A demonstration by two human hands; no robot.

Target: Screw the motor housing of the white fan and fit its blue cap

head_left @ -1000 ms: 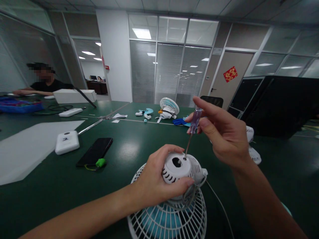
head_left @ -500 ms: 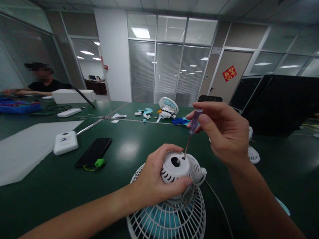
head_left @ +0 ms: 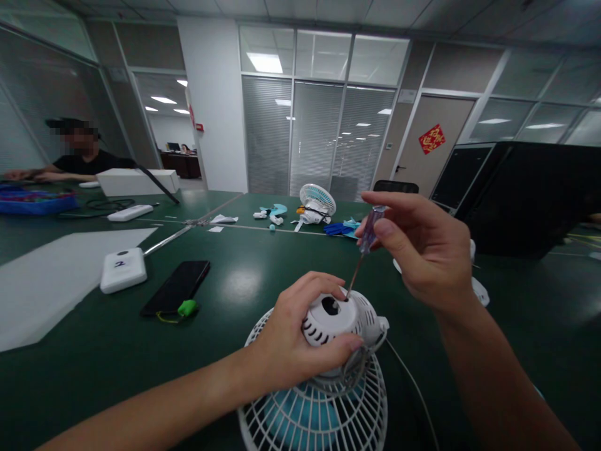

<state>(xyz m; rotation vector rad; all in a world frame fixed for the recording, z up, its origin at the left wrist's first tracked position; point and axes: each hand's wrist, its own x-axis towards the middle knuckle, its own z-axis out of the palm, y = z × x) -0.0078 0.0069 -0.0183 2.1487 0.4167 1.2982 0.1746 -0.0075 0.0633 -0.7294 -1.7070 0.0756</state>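
Observation:
A white fan (head_left: pixel 335 319) lies on its grille (head_left: pixel 366 413) near the table's front, motor housing upward, with blue blades behind the bars. My left hand (head_left: pixel 305 335) is wrapped around the housing, thumb on the near side and fingers over the top. In my right hand (head_left: pixel 422 244) is a screwdriver (head_left: pixel 372 228) with a clear purplish handle, pinched between thumb and fingers. Its thin shaft slants down to a small hole in the housing, beside a larger dark opening. The tip itself is hidden in or at the hole. A pale cord (head_left: pixel 416 385) trails off to the right.
A black phone (head_left: pixel 178 288) with a green tag and a white box-shaped device (head_left: pixel 123 269) lie left. Farther back are another fan (head_left: pixel 317 203), blue gloves (head_left: pixel 340 229) and loose parts (head_left: pixel 275 213). A person (head_left: pixel 89 150) sits at far left by a blue tray (head_left: pixel 37 202).
My right hand has shifted slightly right with the screwdriver, and the handle has turned a little in the fingers. The shaft tip stays at the hole; my left hand has hardly moved.

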